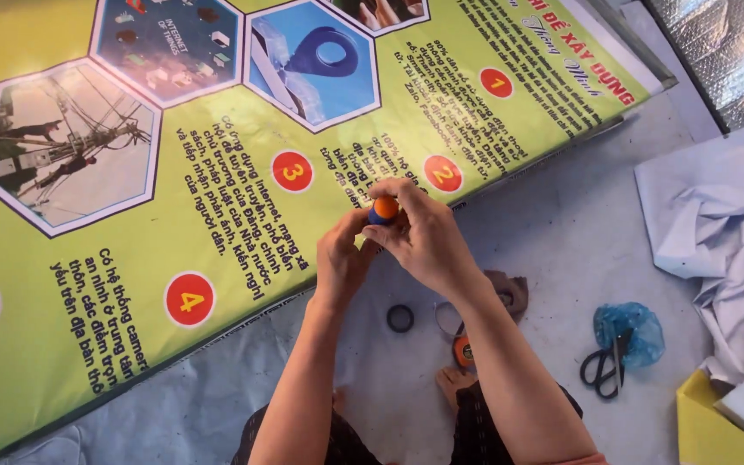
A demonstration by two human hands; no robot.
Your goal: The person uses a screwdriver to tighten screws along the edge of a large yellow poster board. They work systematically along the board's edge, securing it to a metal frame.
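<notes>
Orange-and-blue tool handle (384, 209) is gripped by both hands, left hand (343, 258) and right hand (428, 239), above the green poster (131, 284), black scissors (604, 366) nearby.

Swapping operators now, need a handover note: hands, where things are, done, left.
Left hand and right hand both grip a small orange-and-blue tool handle at the lower edge of the big green poster.
On the floor sheet: black ring, tape measure, scissors on a blue bag, crumpled white paper.
Done or left: cannot tell from this view.
</notes>
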